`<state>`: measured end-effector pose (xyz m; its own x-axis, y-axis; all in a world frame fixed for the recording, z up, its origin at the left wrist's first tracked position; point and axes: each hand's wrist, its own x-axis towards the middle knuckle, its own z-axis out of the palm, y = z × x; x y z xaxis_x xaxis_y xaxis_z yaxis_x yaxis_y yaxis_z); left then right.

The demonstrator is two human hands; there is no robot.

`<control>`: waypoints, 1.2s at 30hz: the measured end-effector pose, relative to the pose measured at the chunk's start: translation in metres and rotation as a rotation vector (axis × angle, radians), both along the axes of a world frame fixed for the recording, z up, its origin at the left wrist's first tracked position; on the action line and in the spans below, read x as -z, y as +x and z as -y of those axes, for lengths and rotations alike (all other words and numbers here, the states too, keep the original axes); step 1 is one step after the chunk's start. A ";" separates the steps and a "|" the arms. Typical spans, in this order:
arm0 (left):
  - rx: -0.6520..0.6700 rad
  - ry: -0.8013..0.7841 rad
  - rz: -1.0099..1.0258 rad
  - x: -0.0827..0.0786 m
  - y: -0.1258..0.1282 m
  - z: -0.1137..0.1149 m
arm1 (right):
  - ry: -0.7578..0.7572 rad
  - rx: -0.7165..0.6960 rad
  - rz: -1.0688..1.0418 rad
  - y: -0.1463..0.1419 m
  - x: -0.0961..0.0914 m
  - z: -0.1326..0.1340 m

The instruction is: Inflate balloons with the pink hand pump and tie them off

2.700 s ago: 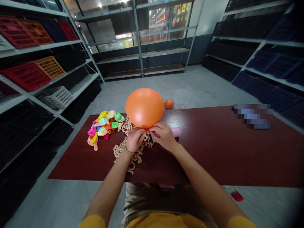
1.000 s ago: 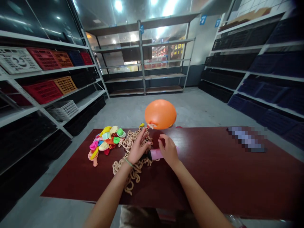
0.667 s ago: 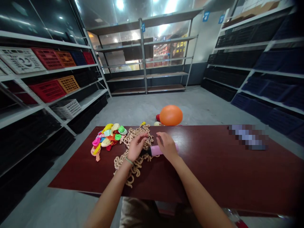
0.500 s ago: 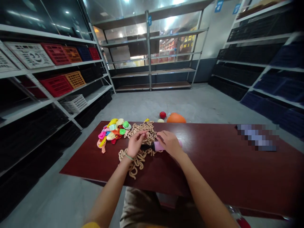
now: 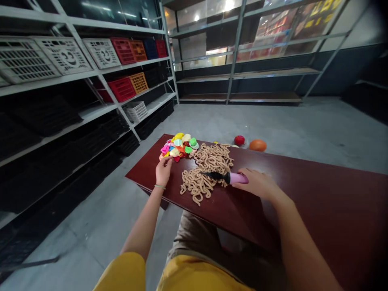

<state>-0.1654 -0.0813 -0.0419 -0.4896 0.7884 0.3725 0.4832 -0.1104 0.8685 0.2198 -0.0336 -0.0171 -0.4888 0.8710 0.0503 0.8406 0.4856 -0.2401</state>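
Left hand (image 5: 163, 169) reached balloons (image 5: 178, 146), fingers loose.

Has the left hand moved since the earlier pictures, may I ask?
Yes. The left hand went left, off the beige curly pile to the coloured balloon heap; the right hand holds the pink pump.

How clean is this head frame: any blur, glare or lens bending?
Head view: wide-angle lens bends the shelves outward; corners fall dark, most at right; lamp glare on the top glass; left hand, right hand and the pump it grips look fairly sharp.
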 end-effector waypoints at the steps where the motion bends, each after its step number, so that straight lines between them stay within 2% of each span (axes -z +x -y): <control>1: -0.060 -0.018 -0.040 0.000 -0.010 0.005 | -0.019 -0.027 -0.004 0.000 0.001 0.000; 3: -0.165 -0.099 -0.158 0.001 -0.024 0.012 | -0.027 -0.056 0.003 0.001 0.004 -0.001; 5: -0.235 -0.245 -0.296 0.003 -0.031 0.016 | -0.013 -0.051 0.024 0.000 0.006 -0.002; 8: -0.299 -0.444 -0.491 0.008 -0.030 0.014 | 0.029 -0.011 0.009 -0.010 0.006 -0.003; 10: -0.328 -0.512 -0.591 0.011 -0.027 0.010 | 0.092 0.017 -0.050 -0.023 0.006 0.000; 13: -0.293 -0.549 -0.680 0.012 -0.024 0.005 | 0.229 0.029 -0.123 -0.049 0.011 0.007; 16: -0.173 -0.495 -0.685 0.011 -0.022 0.006 | 0.337 -0.031 -0.136 -0.070 0.019 0.016; 19: -0.078 -0.379 -0.478 0.011 -0.013 0.008 | 0.404 -0.073 -0.147 -0.078 0.027 0.021; 22: -0.024 -0.248 -0.121 0.011 0.004 0.008 | 0.450 -0.062 -0.134 -0.076 0.028 0.020; 25: 0.116 -0.160 0.380 0.006 0.025 0.003 | 0.452 -0.040 -0.115 -0.069 0.024 0.016; 28: 0.262 -0.161 0.924 -0.006 0.042 -0.003 | 0.426 -0.012 -0.103 -0.062 0.016 0.012; 30: 0.323 -0.145 1.174 -0.015 0.050 -0.007 | 0.406 -0.009 -0.101 -0.055 0.012 0.009; 33: 0.394 -0.093 1.335 -0.025 0.063 -0.015 | 0.412 -0.014 -0.100 -0.038 0.013 0.006; 36: 0.479 -0.079 1.322 -0.031 0.080 -0.028 | 0.455 -0.002 -0.118 -0.020 0.020 0.003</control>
